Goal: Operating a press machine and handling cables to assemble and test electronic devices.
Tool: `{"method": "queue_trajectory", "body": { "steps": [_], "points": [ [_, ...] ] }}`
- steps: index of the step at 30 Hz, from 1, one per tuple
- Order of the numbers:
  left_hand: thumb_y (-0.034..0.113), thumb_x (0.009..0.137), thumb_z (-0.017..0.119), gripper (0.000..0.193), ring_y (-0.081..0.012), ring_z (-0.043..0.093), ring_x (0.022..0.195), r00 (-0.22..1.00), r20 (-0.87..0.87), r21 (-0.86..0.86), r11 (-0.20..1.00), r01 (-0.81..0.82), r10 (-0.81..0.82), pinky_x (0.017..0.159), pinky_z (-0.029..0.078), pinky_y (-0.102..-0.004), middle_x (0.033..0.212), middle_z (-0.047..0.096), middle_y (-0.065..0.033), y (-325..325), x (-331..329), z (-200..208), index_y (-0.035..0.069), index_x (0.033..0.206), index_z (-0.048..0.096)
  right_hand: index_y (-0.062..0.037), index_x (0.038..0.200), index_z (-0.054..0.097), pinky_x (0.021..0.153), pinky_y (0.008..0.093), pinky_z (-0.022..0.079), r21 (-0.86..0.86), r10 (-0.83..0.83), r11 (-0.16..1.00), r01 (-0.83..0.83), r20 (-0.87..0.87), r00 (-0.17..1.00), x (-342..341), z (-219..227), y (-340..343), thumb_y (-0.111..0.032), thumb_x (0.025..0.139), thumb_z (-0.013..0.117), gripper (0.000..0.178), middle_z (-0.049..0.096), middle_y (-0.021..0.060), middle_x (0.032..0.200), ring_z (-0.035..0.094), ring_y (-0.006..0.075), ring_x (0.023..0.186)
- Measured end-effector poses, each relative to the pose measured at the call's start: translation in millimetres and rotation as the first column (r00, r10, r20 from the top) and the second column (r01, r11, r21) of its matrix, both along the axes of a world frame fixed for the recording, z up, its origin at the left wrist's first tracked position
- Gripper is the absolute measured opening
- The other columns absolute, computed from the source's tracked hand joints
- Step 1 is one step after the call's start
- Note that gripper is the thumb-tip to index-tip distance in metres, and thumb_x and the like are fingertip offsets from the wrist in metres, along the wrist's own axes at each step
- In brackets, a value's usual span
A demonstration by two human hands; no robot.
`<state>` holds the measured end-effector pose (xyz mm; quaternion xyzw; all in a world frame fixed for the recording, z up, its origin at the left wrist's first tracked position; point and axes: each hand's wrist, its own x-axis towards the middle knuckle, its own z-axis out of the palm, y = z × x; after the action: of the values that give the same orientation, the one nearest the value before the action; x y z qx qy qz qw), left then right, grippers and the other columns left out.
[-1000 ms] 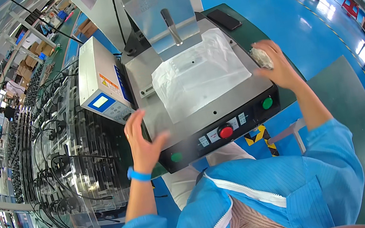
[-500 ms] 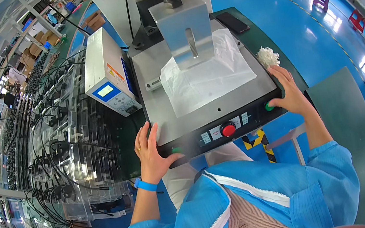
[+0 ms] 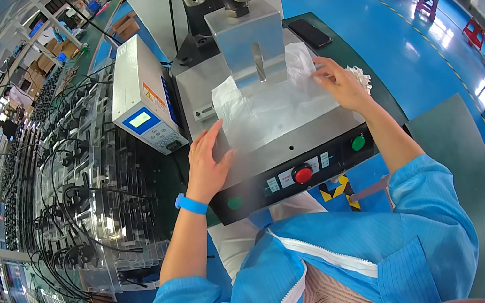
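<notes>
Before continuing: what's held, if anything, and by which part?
Left hand holds nothing; right hand is at the right edge of the white sheet, grip unclear.

A dark green tabletop [image 3: 346, 50] carries a flat metal machine base [image 3: 275, 152], a boxy controller [image 3: 138, 92] to its left, and a black phone [image 3: 309, 32] and pale frilly bundle [image 3: 363, 79] to its right. A white sheet [image 3: 271, 114] lies across the base.

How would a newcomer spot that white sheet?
Find the big silver block above a grey metal plate. On that plate, between the left hand and right hand, lies the thin white sheet. It's spread out, unlike the whitish clump farther right.
</notes>
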<state>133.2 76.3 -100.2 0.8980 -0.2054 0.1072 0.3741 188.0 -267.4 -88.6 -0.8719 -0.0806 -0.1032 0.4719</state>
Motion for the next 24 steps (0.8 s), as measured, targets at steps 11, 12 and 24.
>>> {"method": "queue_trajectory", "body": {
  "steps": [11,12,24],
  "points": [
    [0.012,0.078,0.065,0.033,-0.0255,0.052,0.103,0.978,-0.204,-0.206,0.975,-0.079,0.036,0.088,0.042,-0.0306,0.112,0.059,-0.0092,-19,10,17,0.005,0.111,0.062,-0.0093,0.129,0.045,0.069,0.0269,0.042,0.092,0.034,0.995,-0.037,0.037,0.999,18,-10,0,-0.008,0.084,0.058,0.046,0.058,0.0058,0.08,0.053,0.0172,0.073],
    [0.012,0.079,0.064,0.031,-0.025,0.053,0.101,0.983,-0.18,-0.219,0.973,-0.078,0.038,0.087,0.042,-0.03,0.111,0.059,-0.009,-19,11,17,0.005,0.109,0.063,-0.0095,0.128,0.046,0.068,0.0263,0.041,0.046,-0.021,0.999,0.015,0.127,0.992,25,-16,-2,-0.006,0.083,0.058,0.047,0.058,0.0051,0.079,0.052,0.016,0.072],
    [0.009,0.081,0.064,0.016,-0.0236,0.057,0.09,0.995,-0.077,-0.395,0.914,-0.087,0.062,0.081,0.044,-0.0277,0.099,0.063,-0.0089,-14,-19,22,-0.001,0.093,0.067,-0.0089,0.123,0.05,0.061,0.0258,0.04,0.037,-0.069,0.997,0.068,0.025,0.997,8,-2,11,-0.005,0.081,0.058,0.043,0.056,0.0027,0.071,0.049,0.0143,0.064]
  ]
}}
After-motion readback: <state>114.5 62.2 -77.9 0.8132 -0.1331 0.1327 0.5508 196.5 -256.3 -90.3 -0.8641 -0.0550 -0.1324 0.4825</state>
